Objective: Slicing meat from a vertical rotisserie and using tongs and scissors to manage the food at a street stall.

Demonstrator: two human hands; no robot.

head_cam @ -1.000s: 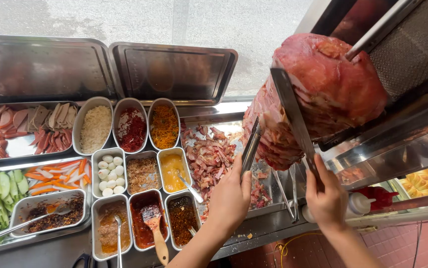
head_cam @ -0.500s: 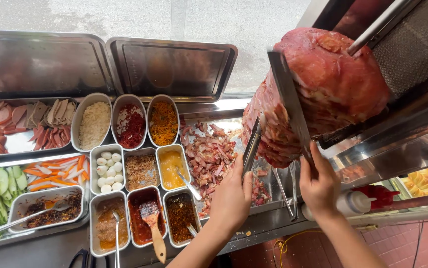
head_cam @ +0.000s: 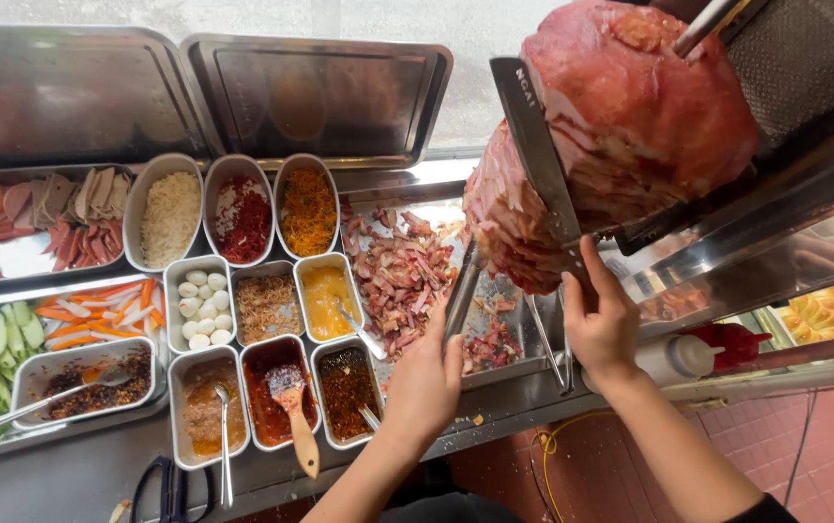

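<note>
Long steel knife against a big reddish cone of meat on a spit.

The right hand grips the long steel knife, its blade laid on the reddish cone of stacked meat at one o'clock. The left hand clasps steel tongs over the tray of chopped meat.

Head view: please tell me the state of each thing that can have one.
Long knife: held by right hand, blade against meat cone.
Tongs: held by left hand.
Tray lids: raised open.
Scissors: lying unused.
</note>
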